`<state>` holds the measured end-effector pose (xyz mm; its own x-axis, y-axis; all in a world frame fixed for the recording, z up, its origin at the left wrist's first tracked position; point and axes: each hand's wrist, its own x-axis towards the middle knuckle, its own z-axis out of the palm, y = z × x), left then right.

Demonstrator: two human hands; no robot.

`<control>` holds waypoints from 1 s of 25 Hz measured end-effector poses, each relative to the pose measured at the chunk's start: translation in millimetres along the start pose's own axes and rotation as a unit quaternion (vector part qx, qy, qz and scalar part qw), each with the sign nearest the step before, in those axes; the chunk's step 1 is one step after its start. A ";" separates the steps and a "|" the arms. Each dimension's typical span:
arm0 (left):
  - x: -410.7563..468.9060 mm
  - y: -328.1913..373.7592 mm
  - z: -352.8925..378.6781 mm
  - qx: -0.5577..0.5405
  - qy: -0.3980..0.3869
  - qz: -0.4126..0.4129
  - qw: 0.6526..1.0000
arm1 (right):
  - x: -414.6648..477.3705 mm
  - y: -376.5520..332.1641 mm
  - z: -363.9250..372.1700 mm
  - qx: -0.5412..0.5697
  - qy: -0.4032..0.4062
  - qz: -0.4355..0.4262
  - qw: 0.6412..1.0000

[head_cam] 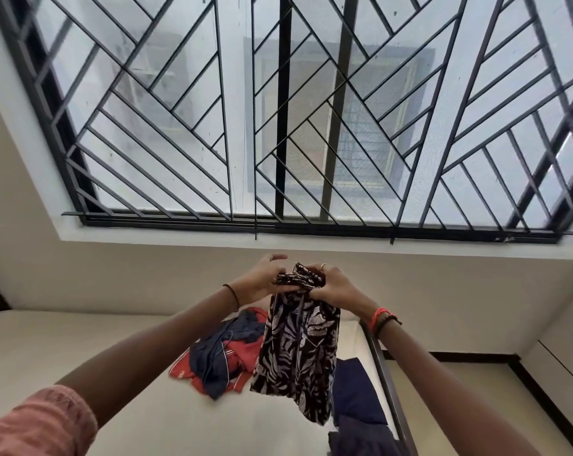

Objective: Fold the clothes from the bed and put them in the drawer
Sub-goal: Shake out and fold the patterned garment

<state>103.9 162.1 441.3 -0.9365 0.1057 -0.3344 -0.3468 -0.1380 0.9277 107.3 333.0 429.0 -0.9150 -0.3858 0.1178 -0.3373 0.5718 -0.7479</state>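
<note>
Fabric fills both of your hands: a dark brown garment printed with pale leaf shapes [296, 353] hangs from them, raised in front of the wall below the barred window [311, 110]. Your left hand [257, 281] pinches the bunched top edge of the garment from the left, with its upper fingers spread loose above the cloth. Your right hand [336, 286], a ring on one finger, is closed around the same bunched edge from the right. The rest of the printed garment drops straight down over the pale cream bed [147, 406]. On the bed, just left of the hanging cloth, lies a rumpled heap of red and navy clothes [222, 357]. To the right of the hanging cloth, near the bed's dark right-hand frame, lie dark navy clothes [357, 396]. A pink sleeve [38, 422] covers your left upper arm at the near left.
</note>
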 end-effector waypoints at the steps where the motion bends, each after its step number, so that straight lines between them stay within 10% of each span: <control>1: 0.1 1.2 -9.3 0.080 -0.015 0.015 0.997 | -1.3 -0.2 0.8 0.002 0.011 0.002 1.000; 3: 1.0 2.5 -25.5 0.289 -0.006 0.093 0.953 | -1.2 3.6 4.8 0.005 0.036 0.002 0.999; 6: 8.8 -0.5 -32.2 0.565 -0.032 0.263 0.781 | -1.1 0.5 12.0 0.005 0.019 0.003 1.000; 9: 7.9 -7.0 -19.8 0.704 -0.103 0.242 0.659 | 3.2 -5.7 19.0 -0.002 0.021 0.021 1.000; 13: 13.2 -9.0 -20.0 0.667 -0.207 0.135 0.703 | 0.8 2.2 18.5 0.035 -0.018 0.052 0.998; 25: 37.8 -31.0 -30.3 0.683 -0.314 0.010 0.659 | -11.4 45.6 42.7 -0.152 -0.218 0.019 0.964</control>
<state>77.7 140.6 394.9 -0.5847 0.5637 -0.5834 0.4374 0.8247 0.3585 111.8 332.4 365.6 -0.7701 -0.5904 -0.2416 -0.4154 0.7515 -0.5125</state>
